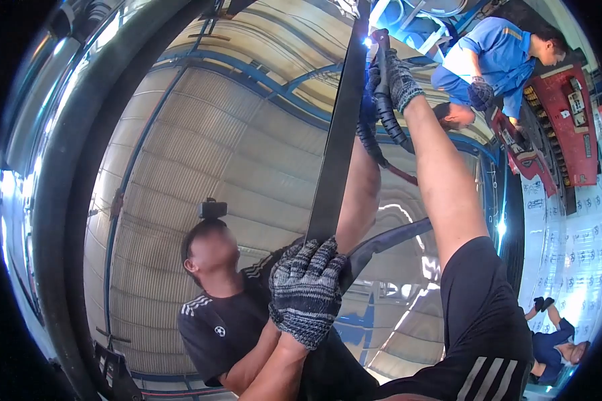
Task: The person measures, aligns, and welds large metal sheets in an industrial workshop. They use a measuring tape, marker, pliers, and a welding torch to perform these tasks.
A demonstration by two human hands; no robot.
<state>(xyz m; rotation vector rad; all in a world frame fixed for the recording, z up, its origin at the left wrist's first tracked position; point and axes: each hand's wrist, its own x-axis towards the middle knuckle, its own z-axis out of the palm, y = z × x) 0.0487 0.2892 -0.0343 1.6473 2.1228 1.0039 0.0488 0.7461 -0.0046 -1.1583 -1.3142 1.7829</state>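
Note:
My left hand (306, 287), in a grey and black knitted glove, is closed round the lower part of a long black bar (334, 154). My right arm reaches up, and my right hand (400, 81), in a like glove, grips a dark torch-like tool (382, 63) with a black ribbed hose (393, 123). The tool's head is close to the bar's upper end, beside a bright blue-white glow (368, 42). The right fingers are partly hidden by the tool.
A glossy panel (247, 154) reflects a person in a black shirt and the roof. At the upper right are a person in blue (498, 50), another head (456, 115) and red cases (565, 127). One more person (558, 347) is at lower right. A thick dark frame (57, 200) curves along the left.

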